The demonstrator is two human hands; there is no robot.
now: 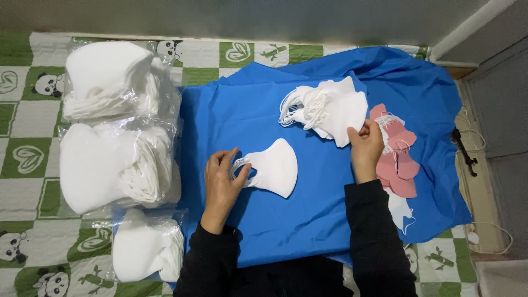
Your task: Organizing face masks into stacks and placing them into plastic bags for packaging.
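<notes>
My left hand (221,181) rests on the blue cloth (308,220) with its fingers on the ear loops of a single white face mask (275,168) that lies flat. My right hand (366,148) pinches the lower edge of a loose pile of white masks (330,110) farther back on the cloth. Just right of that hand lies a small heap of pink masks (399,159). Both arms wear black sleeves.
Three clear plastic bags packed with white masks (110,159) stand in a row on the left, on a green-and-white checked sheet with panda prints (22,165). One white mask (400,212) lies under the right forearm. A dark tool (463,151) and white cords lie at the right edge.
</notes>
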